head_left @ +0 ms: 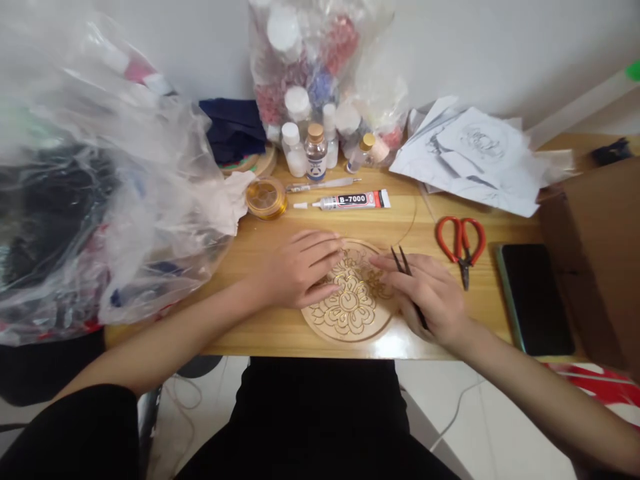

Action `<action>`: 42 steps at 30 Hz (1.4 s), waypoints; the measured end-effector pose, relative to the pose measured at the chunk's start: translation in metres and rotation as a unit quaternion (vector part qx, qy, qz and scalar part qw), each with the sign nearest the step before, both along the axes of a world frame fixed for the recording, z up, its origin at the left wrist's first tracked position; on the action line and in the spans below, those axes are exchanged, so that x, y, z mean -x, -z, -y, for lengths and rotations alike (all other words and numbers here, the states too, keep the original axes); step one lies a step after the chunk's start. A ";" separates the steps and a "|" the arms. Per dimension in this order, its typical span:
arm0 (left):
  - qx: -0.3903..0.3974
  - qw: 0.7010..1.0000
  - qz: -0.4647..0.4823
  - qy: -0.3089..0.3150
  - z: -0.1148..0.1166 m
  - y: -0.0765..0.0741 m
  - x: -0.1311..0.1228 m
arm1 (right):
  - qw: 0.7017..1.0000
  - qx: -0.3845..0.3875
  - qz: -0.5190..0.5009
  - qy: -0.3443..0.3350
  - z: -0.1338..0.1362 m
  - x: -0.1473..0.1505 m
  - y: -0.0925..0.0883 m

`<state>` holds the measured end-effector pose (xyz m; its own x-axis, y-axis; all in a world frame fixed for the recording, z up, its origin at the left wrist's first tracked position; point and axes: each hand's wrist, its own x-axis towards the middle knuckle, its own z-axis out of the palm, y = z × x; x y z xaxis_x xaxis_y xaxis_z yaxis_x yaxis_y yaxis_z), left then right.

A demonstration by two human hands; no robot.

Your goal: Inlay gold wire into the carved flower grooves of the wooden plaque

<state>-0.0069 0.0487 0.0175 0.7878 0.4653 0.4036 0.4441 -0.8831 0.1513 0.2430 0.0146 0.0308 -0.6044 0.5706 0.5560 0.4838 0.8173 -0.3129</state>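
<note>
On the wooden table lies a round wooden plaque point(350, 307) with a flower pattern outlined in gold-coloured wire. My left hand point(305, 270) rests flat over its upper left edge, fingers stretched out across the pattern. At the right edge, my right hand point(425, 293) holds dark tweezers point(406, 267), their two tips apart and pointing up and away from the plaque. The fingertips of the right hand reach the plaque's right side and hide part of the pattern there. A thin wire point(413, 223) curves over the table just above the plaque.
Behind the plaque lie a B-7000 glue tube point(353, 200), a pen point(325, 185) and a wire spool point(267, 198). Small bottles point(316, 153) stand by the wall. Red-handled pliers point(461, 243), a phone point(537, 300) and a cardboard box point(595, 260) are rightward; plastic bags point(150, 200) fill the left.
</note>
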 end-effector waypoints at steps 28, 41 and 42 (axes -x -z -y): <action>0.093 0.995 -0.007 0.024 0.001 0.008 0.001 | 0.991 0.060 0.118 -0.036 -0.003 -0.004 0.024; 0.072 0.997 0.018 0.011 -0.001 0.013 -0.001 | 0.978 -0.050 0.202 -0.016 0.007 0.018 0.013; 0.065 0.998 0.017 0.009 -0.001 0.014 -0.001 | 0.978 -0.048 0.201 -0.015 0.006 0.019 0.013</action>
<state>-0.0055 0.0501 0.0039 0.7835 0.5011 0.3674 0.4209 -0.8630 0.2795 0.2245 0.0082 0.0180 -0.8001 0.5069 0.3207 0.5281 0.8488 -0.0242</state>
